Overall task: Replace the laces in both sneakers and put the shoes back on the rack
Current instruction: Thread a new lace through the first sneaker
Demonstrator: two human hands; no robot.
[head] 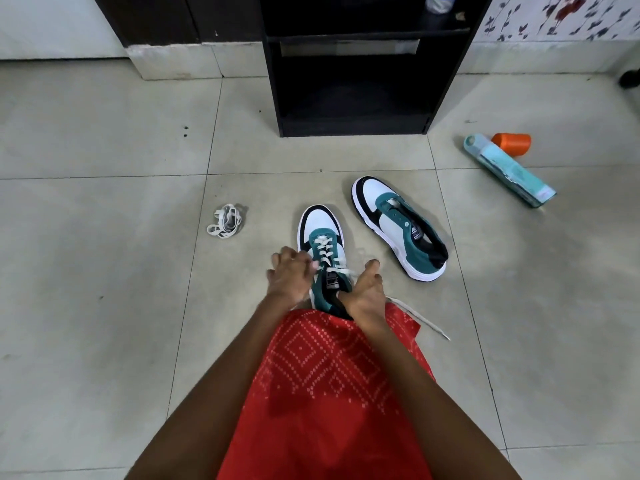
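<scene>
Here, clasps the near sneaker (320, 233) with left hand (291, 275), grips its white lace (420, 320) with right hand (367, 292), beside other sneaker (398, 226) on floor (104, 254).

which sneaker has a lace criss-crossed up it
The sneaker between the left hand and right hand; the other sneaker, apart to the right, shows no crossings.

Soft, even indoor light, moderately bright. The floor (104, 237) carries a pale sheen below and right of the rack (273, 81), whose inside is lost in deep shadow. Tile seams left of the rack bow with wide-angle distortion.
</scene>
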